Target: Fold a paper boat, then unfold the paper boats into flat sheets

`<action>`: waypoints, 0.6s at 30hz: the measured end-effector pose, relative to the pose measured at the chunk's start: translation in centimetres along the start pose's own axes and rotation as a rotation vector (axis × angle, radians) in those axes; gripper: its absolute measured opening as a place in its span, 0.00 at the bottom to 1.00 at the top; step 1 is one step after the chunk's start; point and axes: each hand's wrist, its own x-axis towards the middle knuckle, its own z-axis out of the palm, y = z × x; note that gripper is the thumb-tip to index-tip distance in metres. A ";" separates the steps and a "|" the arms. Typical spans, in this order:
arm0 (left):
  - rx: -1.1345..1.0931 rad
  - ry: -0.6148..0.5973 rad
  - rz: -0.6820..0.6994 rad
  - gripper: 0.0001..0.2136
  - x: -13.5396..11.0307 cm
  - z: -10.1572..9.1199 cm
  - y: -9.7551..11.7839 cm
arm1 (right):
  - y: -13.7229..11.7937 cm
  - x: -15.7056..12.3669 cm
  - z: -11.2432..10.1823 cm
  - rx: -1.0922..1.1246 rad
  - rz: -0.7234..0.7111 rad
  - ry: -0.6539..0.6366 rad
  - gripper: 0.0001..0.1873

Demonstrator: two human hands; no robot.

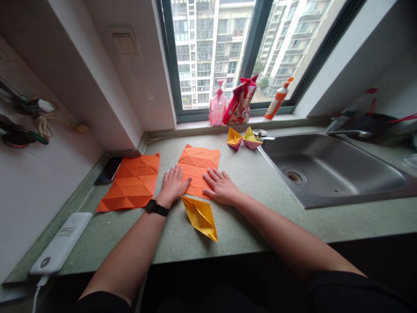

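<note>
Yellow folded paper (198,215) lies on the near side of one creased orange sheet (198,161), between the forearms. Left hand (173,186) and right hand (223,187) rest flat, fingers spread, on that sheet's side edges. One second orange sheet (135,182) lies left, near one power bank (61,243). Two small paper boats (234,139) stand by the sink (342,169); two bottles (217,108) and one bag (241,104) line the windowsill (195,126). Speckled pale-green table (257,178), window (256,43) behind.

Green bench (267,191): 1 orange sheet (197,169) partly under left grip (172,186) and right grip (224,188), 1 darker sheet (135,182) leftward.
</note>
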 end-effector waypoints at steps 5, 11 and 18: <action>-0.142 0.005 -0.228 0.37 2.9 -2.3 -0.8 | 0.6 0.1 0.6 0.067 -0.015 0.072 0.42; -0.280 0.113 -0.277 0.35 7.0 -4.5 -1.2 | 3.7 0.7 0.5 0.285 0.036 0.390 0.28; -0.509 0.091 -0.298 0.21 10.6 -5.0 -1.9 | 3.7 1.4 0.5 0.242 0.208 0.324 0.26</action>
